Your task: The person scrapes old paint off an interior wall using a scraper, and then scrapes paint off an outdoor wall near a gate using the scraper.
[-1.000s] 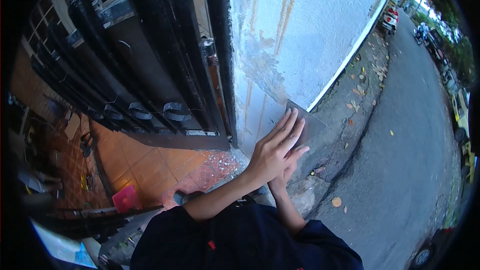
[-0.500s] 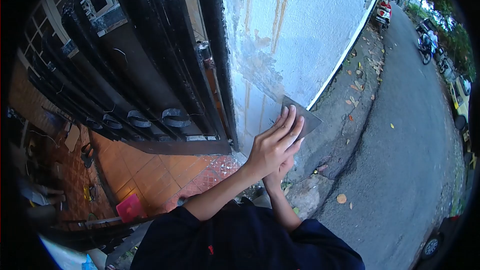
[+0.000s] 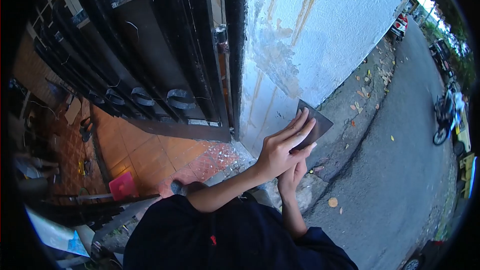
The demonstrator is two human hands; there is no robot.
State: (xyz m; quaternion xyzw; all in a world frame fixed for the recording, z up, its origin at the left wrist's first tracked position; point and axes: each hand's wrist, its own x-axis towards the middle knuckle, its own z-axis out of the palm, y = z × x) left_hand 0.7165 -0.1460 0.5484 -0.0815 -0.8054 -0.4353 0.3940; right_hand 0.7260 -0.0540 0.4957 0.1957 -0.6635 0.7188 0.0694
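Note:
A thin dark square sheet [image 3: 320, 126] lies at the outer edge of the white wall [image 3: 330, 35], below a patch of grey, worn paint [image 3: 272, 62]. My left hand [image 3: 280, 151] has its fingers stretched together over the sheet's left part, pressing on it. Just below and partly behind it, my right hand [image 3: 294, 171] grips the sheet's lower side, with one digit showing near the edge. Some of the right fingers are hidden by the left hand. Brown streaks run down the wall above.
A black slatted gate [image 3: 165, 55] stands left of the wall over orange tiles [image 3: 145, 145]. A pink object [image 3: 123, 186] is at lower left. On the right, a motorcycle [image 3: 446, 112] with a person is on the grey road [image 3: 400, 170]; a red-and-white scooter [image 3: 400, 26] is farther up.
The view has shifted, so the wall, hands and sheet appear farther right. Both hands stay on the sheet. The motorcycle has come nearer down the road.

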